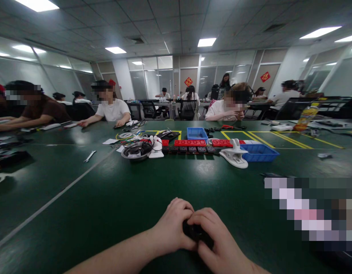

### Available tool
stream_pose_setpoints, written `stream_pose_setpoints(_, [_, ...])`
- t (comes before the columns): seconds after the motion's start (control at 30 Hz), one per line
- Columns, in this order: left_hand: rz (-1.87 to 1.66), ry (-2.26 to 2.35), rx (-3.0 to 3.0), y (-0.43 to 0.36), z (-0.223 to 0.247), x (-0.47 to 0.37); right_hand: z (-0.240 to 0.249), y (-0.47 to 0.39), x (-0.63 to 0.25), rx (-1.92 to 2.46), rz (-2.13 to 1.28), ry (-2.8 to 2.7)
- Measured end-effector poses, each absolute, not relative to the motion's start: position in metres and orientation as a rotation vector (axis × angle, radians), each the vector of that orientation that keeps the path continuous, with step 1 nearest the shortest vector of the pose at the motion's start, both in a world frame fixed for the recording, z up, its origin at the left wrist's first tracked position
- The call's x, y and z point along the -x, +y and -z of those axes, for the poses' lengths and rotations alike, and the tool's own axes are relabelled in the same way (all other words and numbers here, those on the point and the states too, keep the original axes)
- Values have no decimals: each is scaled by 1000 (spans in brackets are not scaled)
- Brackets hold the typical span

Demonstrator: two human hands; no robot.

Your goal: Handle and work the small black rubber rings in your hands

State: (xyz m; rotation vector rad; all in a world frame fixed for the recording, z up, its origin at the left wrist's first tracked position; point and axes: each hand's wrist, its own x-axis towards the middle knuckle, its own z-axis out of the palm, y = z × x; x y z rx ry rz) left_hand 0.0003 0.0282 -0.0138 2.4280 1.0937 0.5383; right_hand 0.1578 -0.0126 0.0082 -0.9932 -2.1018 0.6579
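Note:
A small black object [195,230] with a smooth, rounded casing is held low over the near part of the green table [113,213]. My left hand [176,220] wraps around its far left side, fingers curled. From the right, my right hand [213,236] closes on the same object, its fingertips over the top edge and its thumb along the near side. The two hands meet at the top of the object. Most of the casing is covered by my fingers, so its exact kind cannot be made out.
Across the table's middle lie red power strips [190,143], a metal bowl of cables [134,154], white clamp lamps [235,154] and blue trays [260,152]. A wrench [90,156] lies at left. Co-workers [111,104] sit opposite. A bottle [306,117] stands at the far right.

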Motion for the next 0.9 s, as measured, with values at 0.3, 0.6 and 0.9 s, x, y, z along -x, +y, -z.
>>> stream_pose_setpoints(0.3, [-357,700,-2526,35,11,8,-9,-13,-157,474,-563,-2351])
stream_pose_setpoints(0.6, [-366,766,-2483,30,8,7,1,-15,-164,428,-321,-2243])
stream_pose_setpoints(0.9, [-487,1016,-2487,19,5,3,-12,-24,-162,1043,-231,-2112])
